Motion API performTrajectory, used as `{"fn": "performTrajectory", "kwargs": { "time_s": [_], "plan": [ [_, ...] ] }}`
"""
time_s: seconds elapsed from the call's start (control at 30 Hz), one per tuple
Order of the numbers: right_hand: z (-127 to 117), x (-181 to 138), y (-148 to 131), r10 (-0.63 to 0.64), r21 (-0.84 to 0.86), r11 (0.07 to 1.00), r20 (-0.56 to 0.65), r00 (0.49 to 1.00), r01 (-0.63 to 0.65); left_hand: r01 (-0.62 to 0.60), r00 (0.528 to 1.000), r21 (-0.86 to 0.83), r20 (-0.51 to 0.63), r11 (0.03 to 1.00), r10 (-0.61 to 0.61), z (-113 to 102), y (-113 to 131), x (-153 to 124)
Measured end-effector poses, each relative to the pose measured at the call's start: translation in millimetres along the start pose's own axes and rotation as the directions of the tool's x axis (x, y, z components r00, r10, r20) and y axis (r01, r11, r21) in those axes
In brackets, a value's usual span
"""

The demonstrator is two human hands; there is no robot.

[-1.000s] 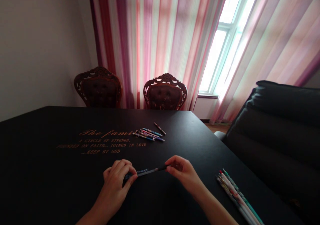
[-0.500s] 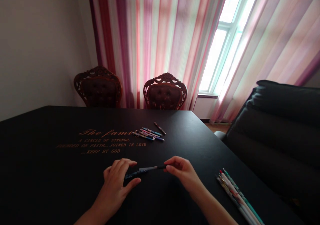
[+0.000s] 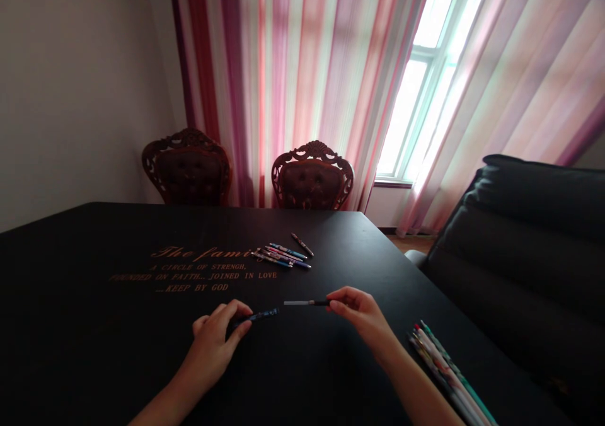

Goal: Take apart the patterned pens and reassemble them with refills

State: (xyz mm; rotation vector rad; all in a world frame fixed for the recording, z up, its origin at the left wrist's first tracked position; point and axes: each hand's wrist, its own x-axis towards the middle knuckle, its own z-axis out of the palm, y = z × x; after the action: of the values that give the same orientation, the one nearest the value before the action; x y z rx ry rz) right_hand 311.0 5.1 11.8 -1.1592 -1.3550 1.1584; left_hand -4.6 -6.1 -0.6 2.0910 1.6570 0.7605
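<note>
Left hand (image 3: 215, 334) pinches blue pen barrel (image 3: 261, 315), pointing 2 o'clock; right hand (image 3: 362, 312) pinches refill (image 3: 302, 302) at its 9 o'clock, parts apart above table (image 3: 118, 363).

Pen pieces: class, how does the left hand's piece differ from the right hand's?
The barrel in the left hand is dark blue and thicker; the refill in the right hand is pale and thinner. The barrel tilts slightly; the refill lies level. Both are pinched at one end, apart.
</note>
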Motion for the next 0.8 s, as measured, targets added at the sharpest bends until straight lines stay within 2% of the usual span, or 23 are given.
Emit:
{"fn": "performTrajectory", "kwargs": {
  "time_s": [0.37, 0.53, 0.67, 0.8],
  "plan": [
    [4.5, -4.9, -4.4, 0.003, -0.027, 1.0, 0.087, 0.996, -0.001, -0.008, 1.0, -0.062, 0.007, 0.998, 0.008, -4.3, 14.2, -5.2],
    [15.2, -7.9, -2.2, -0.011, -0.031, 0.999, 0.131, 0.991, 0.015, -0.024, 0.999, -0.101, 0.038, 0.995, 0.028, -1.7, 21.1, -10.7],
    [24.8, -10.5, 1.5, -0.017, 0.031, 0.999, 0.122, 0.992, 0.013, -0.006, 0.998, -0.144, 0.063, 0.99, 0.016, -0.2, 27.6, -13.3],
    [26.8, -12.5, 1.3, -0.009, 0.02, 1.0, 0.11, 0.994, 0.007, 0.035, 0.995, -0.225, 0.095, 0.974, -0.014, -1.2, 30.6, -12.4]
  ]
}}
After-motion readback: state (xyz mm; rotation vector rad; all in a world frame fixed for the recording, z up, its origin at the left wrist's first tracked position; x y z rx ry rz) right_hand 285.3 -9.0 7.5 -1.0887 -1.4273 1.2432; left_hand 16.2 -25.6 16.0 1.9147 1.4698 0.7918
